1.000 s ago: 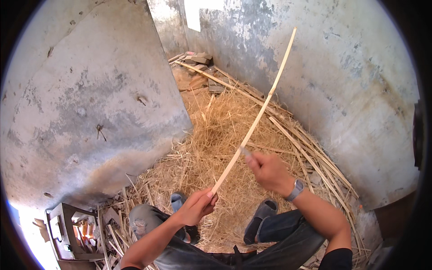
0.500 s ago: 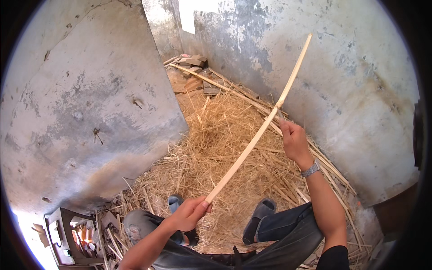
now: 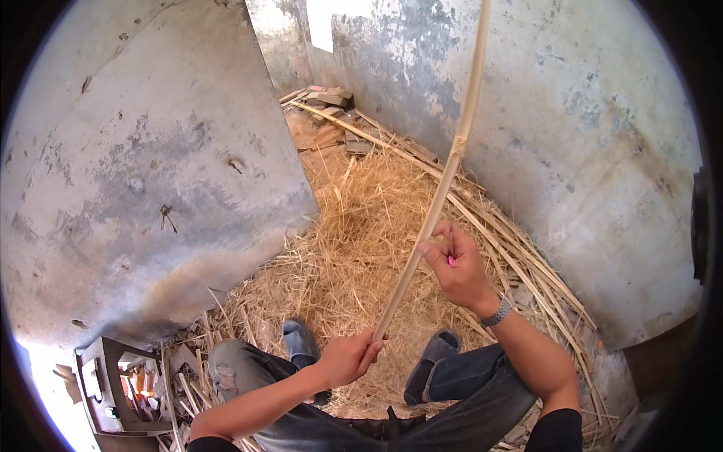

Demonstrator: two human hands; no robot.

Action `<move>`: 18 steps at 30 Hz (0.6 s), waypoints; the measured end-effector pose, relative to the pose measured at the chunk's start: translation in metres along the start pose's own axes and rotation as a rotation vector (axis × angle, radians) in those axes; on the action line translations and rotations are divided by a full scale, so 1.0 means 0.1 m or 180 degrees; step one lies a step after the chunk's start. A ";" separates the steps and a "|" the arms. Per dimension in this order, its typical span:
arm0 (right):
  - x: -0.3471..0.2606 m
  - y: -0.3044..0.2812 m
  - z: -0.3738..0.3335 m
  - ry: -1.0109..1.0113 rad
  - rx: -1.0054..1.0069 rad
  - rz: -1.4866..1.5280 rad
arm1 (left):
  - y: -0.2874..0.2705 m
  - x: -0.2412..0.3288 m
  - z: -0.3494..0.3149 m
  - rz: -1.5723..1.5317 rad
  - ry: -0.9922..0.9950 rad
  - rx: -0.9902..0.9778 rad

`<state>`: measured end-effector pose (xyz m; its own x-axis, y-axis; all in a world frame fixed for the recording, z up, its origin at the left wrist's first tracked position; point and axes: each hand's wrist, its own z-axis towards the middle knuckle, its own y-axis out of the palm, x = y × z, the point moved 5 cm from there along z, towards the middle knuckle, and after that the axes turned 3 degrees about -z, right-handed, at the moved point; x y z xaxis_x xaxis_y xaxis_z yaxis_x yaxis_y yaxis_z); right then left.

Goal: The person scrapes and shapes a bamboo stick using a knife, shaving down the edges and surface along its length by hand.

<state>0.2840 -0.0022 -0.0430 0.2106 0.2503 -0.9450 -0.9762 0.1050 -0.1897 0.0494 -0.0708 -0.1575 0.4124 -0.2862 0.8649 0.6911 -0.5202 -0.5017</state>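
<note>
A long pale bamboo strip (image 3: pixel 443 184) with a node partway along slants up and away from me, its far end passing out of the top of the view. My left hand (image 3: pixel 350 358) is closed round the near end, above my left knee. Farther along the strip, my right hand (image 3: pixel 458 270) is closed with thumb and fingertips at its right side. A bit of pink shows inside that fist, the end of a small tool (image 3: pixel 451 261) mostly hidden by the fingers. A metal-band watch is on my right wrist.
Straw-like shavings (image 3: pixel 369 218) cover the floor around my slippers (image 3: pixel 300 340). Long bamboo strips (image 3: pixel 520 245) lie along the right wall, with bricks (image 3: pixel 329 96) in the far corner. A grey wall (image 3: pixel 151 166) stands at left, and a dark frame (image 3: pixel 113 388) at lower left.
My right hand has moved nearer and left along the strip. My left hand has shifted slightly right, and the strip now stands steeper, its far end swung up out of view.
</note>
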 end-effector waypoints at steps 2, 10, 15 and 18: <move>0.04 0.00 -0.01 -0.0537 -0.0384 -0.0875 | -0.05 0.10 0.05 0.0758 0.0526 -0.0104; 0.10 0.18 -0.14 -0.0580 -0.0782 -0.1632 | -0.58 0.53 -0.12 0.2324 0.3191 0.2479; 0.13 0.09 -0.08 -0.0751 -0.0960 -0.1975 | -0.70 0.89 -0.10 0.3298 0.2657 0.2784; 0.08 0.09 -0.07 -0.1014 -0.1157 -0.2165 | -0.77 1.04 0.12 0.2604 0.1379 0.1806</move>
<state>0.2762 -0.0057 -0.0539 0.7115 0.5104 -0.4830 -0.5752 0.0282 -0.8175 0.0459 -0.0511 -0.0291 0.7053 -0.6947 0.1414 0.5215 0.3732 -0.7673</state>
